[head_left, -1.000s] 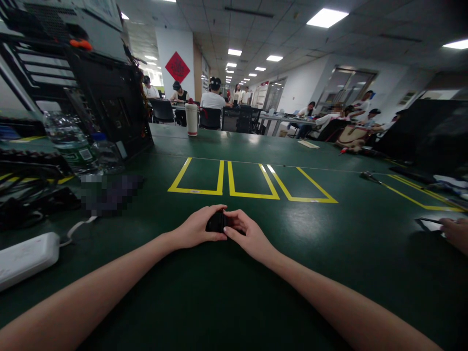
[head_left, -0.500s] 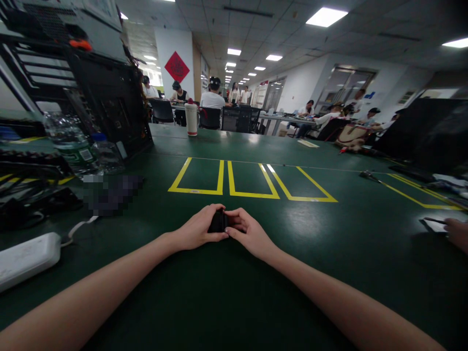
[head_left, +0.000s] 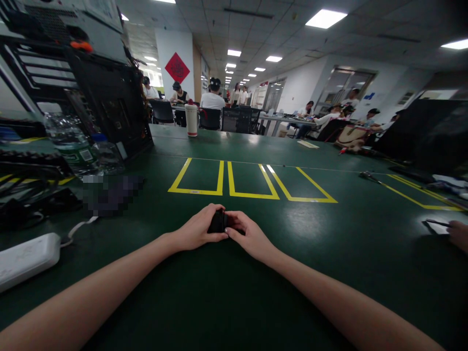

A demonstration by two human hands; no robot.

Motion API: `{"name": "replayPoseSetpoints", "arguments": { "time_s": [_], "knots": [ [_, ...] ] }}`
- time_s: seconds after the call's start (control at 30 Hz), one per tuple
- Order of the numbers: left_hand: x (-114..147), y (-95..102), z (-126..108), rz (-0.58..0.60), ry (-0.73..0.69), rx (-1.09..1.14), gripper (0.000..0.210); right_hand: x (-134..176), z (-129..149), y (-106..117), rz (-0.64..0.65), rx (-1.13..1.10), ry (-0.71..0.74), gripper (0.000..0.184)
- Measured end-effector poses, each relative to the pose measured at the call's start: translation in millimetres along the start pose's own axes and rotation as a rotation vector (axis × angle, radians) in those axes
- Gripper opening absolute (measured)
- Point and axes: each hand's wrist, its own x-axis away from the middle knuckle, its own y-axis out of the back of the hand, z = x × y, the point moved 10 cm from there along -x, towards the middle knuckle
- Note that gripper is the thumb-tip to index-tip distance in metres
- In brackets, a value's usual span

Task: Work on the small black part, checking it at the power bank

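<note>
Both my hands meet around a small black boxy object [head_left: 218,222] low over the green table [head_left: 204,302]. Its kind is too dark to make out. My left hand [head_left: 197,229] wraps it from the left, thumb below and fingers along the top. From the right, my right hand [head_left: 250,234] curls in with thumb and fingertips at the object's right side. My fingers cover part of it. Just beyond my hands, yellow tape outlines [head_left: 254,196] mark several open-ended frames on the tabletop.
At left are a white power strip [head_left: 31,258], black cables [head_left: 36,195], a plastic bottle [head_left: 73,146] and a computer case [head_left: 117,107]. A white cup [head_left: 191,120] stands at the far edge. Another person's hand [head_left: 458,235] holds a dark pen-like thing at right.
My right fingers have shifted slightly at the black object; my left hand keeps its place. At right, the other person's hand and pen-like thing have moved a little.
</note>
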Motion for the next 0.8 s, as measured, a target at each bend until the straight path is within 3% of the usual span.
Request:
{"name": "replayPoseSetpoints", "arguments": {
  "time_s": [0.27, 0.53, 0.67, 0.8],
  "knots": [
    [-1, 0.5, 1, -0.006, -0.005, 0.003, 0.052, 3, 13, 2, -0.037, -0.014, 0.099, 0.025],
    [-1, -1.3, 2, 0.008, 0.011, 0.029, 0.052, 0, 5, 4, -0.041, -0.011, 0.003, 0.033],
    [0, -1.6, 2, 0.013, 0.016, 0.029, 0.054, -1, 3, 1, -0.022, 0.048, -0.021, 0.026],
    [0, -0.5, 1, 0.013, 0.013, 0.018, 0.053, 2, 9, -2, 0.009, -0.038, 0.028, 0.021]
  ]
}}
